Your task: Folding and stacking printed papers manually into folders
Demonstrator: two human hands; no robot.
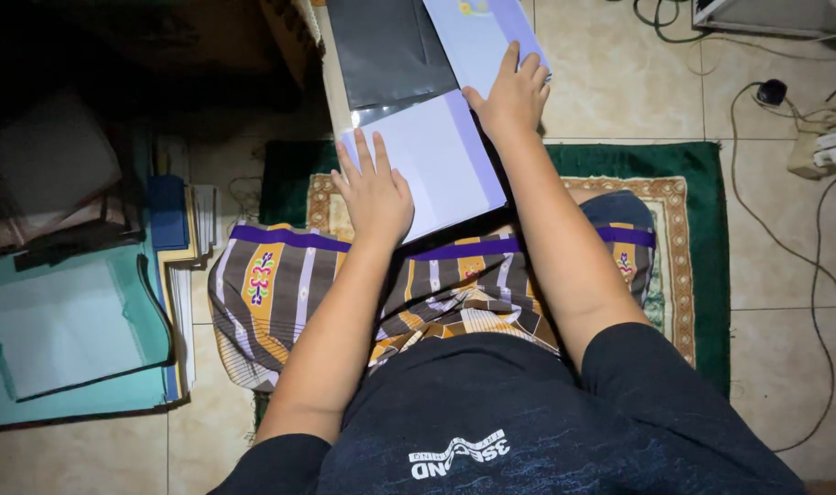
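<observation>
Hands: our left hand [377, 197] lay flat, open, on the pale sheet [436, 160]; right hand [511, 96] pressed open on the folder page [477, 37] beyond.
Risk: we judged the sheet could slide off our lap.

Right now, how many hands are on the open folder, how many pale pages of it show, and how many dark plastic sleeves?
Hands on the folder: 2, the left hand and the right hand
Pale pages: 2, the near page and the far page
Dark plastic sleeve: 1
Total: 5
</observation>
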